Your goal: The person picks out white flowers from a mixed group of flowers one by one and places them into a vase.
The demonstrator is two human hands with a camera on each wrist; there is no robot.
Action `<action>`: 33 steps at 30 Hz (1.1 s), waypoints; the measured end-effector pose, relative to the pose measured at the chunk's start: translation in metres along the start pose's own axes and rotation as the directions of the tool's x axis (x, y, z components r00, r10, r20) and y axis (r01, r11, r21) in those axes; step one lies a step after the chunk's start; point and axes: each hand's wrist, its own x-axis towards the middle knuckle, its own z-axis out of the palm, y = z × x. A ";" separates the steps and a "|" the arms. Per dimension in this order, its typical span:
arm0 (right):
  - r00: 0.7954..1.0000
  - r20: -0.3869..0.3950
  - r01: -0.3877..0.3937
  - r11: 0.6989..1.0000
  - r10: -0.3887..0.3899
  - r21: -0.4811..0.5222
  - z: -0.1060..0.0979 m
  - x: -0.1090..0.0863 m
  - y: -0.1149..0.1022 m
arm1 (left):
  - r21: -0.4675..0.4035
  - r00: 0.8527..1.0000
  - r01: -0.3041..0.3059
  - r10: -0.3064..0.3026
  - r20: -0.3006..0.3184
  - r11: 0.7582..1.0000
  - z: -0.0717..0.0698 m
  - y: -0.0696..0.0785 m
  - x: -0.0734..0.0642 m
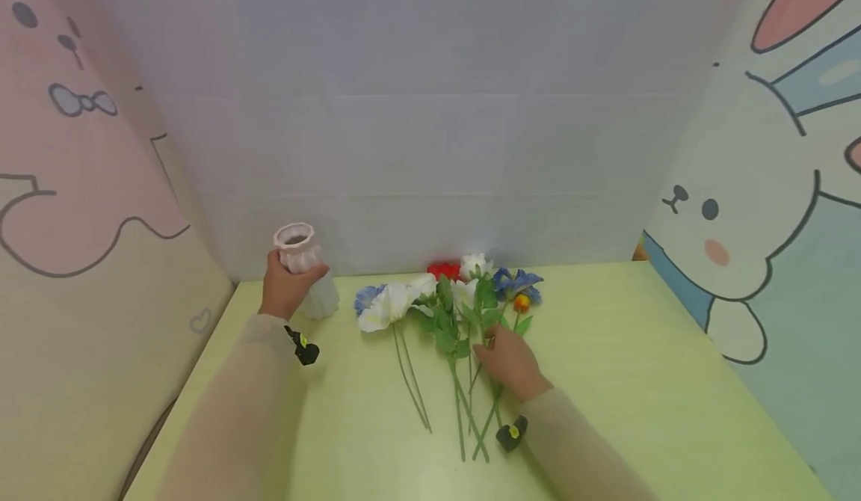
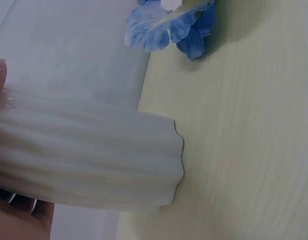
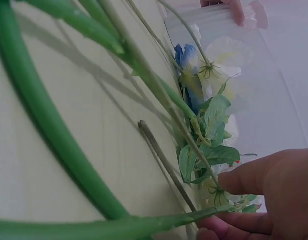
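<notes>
My left hand point(image 1: 285, 288) grips a white ribbed vase point(image 1: 323, 295) just below its scalloped rim, at the back left of the table. In the left wrist view the vase's wavy base point(image 2: 171, 165) shows close over the tabletop. My right hand point(image 1: 510, 360) is among the artificial flowers, thumb and fingers pinching at a thin stem point(image 3: 181, 122) just below a white bloom point(image 3: 214, 197). Green leaves point(image 3: 214, 125) and thick green stems point(image 3: 48, 130) lie around that hand. Part of the pinch is hidden by the fingers and leaves.
Beside the vase lie white flowers point(image 1: 386, 308) and a blue one point(image 1: 367, 298). A red flower point(image 1: 444, 270), a blue iris-like flower point(image 1: 518, 284) and a small orange bud point(image 1: 521, 303) lie near the back wall point(image 1: 417, 149). Stems point toward the front of the pale yellow table point(image 1: 646, 381).
</notes>
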 end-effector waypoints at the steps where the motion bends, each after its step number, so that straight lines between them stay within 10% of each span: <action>1: 1.000 0.001 -0.002 1.000 0.002 -0.004 0.001 0.001 0.000 | 0.002 1.000 -0.001 0.001 0.008 1.000 -0.001 0.000 -0.003; 13: 0.999 0.024 -0.044 0.998 0.043 0.053 -0.001 0.001 -0.001 | 0.013 0.999 -0.016 0.016 0.042 1.000 0.003 0.000 -0.044; 33: 0.999 0.016 -0.051 0.993 0.050 0.103 -0.002 0.010 0.001 | 0.103 0.993 -0.017 0.029 -0.113 0.995 0.035 0.012 -0.105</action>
